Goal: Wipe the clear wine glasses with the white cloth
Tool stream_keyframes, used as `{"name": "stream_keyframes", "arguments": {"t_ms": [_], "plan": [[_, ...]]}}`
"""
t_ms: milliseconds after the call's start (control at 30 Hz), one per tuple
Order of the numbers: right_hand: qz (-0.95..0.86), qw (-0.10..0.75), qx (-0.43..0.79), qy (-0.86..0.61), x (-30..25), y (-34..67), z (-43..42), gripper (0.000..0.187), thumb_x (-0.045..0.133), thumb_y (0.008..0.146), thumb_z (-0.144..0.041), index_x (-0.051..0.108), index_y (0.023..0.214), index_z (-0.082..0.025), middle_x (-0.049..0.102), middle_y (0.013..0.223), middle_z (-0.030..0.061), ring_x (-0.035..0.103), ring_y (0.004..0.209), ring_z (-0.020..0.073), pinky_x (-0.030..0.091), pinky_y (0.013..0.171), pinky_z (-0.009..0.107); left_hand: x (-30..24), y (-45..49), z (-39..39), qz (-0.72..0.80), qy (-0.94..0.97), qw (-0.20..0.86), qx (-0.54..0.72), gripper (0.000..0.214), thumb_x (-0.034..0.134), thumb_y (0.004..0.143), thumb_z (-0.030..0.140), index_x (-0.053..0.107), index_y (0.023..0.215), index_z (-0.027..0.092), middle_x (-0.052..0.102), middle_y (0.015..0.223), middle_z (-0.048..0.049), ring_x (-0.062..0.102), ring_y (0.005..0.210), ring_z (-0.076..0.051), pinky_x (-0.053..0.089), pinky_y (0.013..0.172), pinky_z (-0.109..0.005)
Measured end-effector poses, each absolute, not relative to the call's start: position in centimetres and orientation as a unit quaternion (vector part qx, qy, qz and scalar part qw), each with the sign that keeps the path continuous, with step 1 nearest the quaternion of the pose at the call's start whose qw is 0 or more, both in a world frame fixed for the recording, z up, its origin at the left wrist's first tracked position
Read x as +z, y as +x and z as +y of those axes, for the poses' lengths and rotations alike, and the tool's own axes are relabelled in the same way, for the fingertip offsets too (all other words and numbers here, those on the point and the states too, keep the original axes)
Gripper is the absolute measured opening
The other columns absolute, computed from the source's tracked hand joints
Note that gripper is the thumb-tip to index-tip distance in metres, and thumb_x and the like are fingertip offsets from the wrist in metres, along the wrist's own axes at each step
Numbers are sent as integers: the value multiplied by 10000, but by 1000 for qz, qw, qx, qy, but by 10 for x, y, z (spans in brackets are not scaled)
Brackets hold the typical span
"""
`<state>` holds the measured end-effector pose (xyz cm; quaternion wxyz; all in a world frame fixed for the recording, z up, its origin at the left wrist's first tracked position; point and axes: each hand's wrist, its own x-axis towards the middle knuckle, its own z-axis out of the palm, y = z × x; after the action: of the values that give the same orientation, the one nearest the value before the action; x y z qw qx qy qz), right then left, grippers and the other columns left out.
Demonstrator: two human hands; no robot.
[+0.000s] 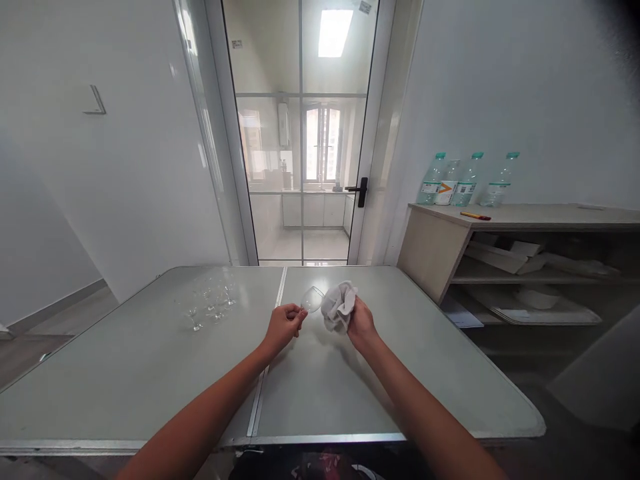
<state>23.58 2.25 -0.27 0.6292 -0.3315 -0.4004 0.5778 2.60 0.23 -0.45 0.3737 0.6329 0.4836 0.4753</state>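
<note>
Above the middle of the table [310, 393], my left hand [287, 325] pinches a clear stemmed glass [313, 299] by its stem end. The glass is tilted sideways, its bowl pointing to the right. My right hand [363, 321] is closed on a crumpled whitish cloth [339, 308], held up just right of the bowl. Whether the cloth touches the glass rim I cannot tell. To the left, several clear stemmed glasses [215, 300] stand grouped on the table, hard to tell apart against its pale surface.
A metal seam [270, 347] runs across the table. Beyond the far edge is a glazed door [300, 147] with a black handle. At right stands a wooden shelf unit [440, 247] bearing several plastic bottles [465, 187] and an orange, pen-like item [475, 216]; boxes and trays fill its shelves.
</note>
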Motion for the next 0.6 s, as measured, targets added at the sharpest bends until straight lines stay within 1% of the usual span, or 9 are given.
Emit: {"name": "stream_keyframes", "arguments": {"t_ms": [67, 100, 200, 267, 333, 400, 433, 500, 600], "plan": [[-495, 671, 448, -324, 2, 237, 17, 267, 569, 903, -474, 652, 967, -228, 688, 829, 21, 634, 754, 179, 533, 722, 313, -8, 29, 2, 484, 641, 400, 441, 428, 603, 834, 576, 570, 699, 171, 538, 507, 40, 492, 384, -94, 392, 448, -224], [-583, 644, 379, -318, 5, 237, 13, 272, 553, 924, -453, 668, 1036, -233, 707, 901, 40, 653, 843, 202, 534, 818, 360, -9, 31, 1, 485, 656, 401, 417, 408, 585, 841, 549, 570, 690, 171, 544, 506, 34, 496, 383, -99, 387, 444, -227], [-836, 450, 159, -272, 11, 232, 0, 283, 558, 936, -330, 679, 1174, -234, 713, 1125, 91, 612, 1122, 260, 384, 1089, 482, -11, 37, -2, 494, 706, 352, 366, 285, 583, 805, 381, 548, 613, 173, 539, 479, 17, 501, 399, -117, 358, 448, -237], [-876, 384, 51, -288, 12, 224, -6, 327, 535, 943, -262, 658, 1245, -232, 686, 1229, 109, 562, 1196, 269, 324, 1122, 486, -10, 39, -6, 499, 718, 312, 371, 218, 599, 740, 263, 509, 560, 178, 535, 484, 6, 510, 449, -126, 337, 483, -243], [-860, 374, 9, -346, 10, 217, -7, 317, 517, 939, -236, 670, 1216, -217, 702, 1174, 115, 576, 1119, 264, 393, 1024, 427, -9, 40, -9, 498, 736, 266, 373, 169, 592, 717, 191, 508, 570, 179, 564, 533, -8, 531, 522, -141, 326, 532, -253], [-823, 380, 31, -420, 4, 215, -2, 215, 540, 915, -262, 716, 1021, -199, 724, 951, 90, 601, 906, 237, 443, 830, 347, -9, 40, -13, 491, 784, 173, 338, 124, 577, 745, 165, 543, 626, 182, 605, 589, -25, 556, 571, -161, 322, 570, -265], [-797, 390, 60, -457, 1, 216, 1, 185, 557, 901, -293, 711, 887, -191, 701, 814, 64, 585, 787, 214, 430, 738, 316, -9, 40, -15, 480, 813, 116, 308, 111, 572, 775, 171, 565, 665, 183, 625, 612, -35, 568, 581, -171, 322, 579, -271], [-734, 428, 156, -503, -5, 221, 8, 279, 581, 878, -375, 638, 683, -184, 603, 620, 12, 513, 620, 168, 376, 621, 280, -9, 39, -18, 443, 860, 16, 252, 127, 561, 855, 216, 592, 736, 183, 652, 651, -57, 591, 592, -190, 328, 587, -279], [-608, 506, 393, -469, -13, 230, 17, 344, 602, 839, -475, 599, 656, -185, 566, 582, -15, 498, 570, 150, 371, 570, 262, -8, 35, -18, 386, 891, -36, 237, 199, 527, 941, 293, 600, 793, 182, 662, 683, -71, 605, 606, -192, 337, 591, -280]]}}
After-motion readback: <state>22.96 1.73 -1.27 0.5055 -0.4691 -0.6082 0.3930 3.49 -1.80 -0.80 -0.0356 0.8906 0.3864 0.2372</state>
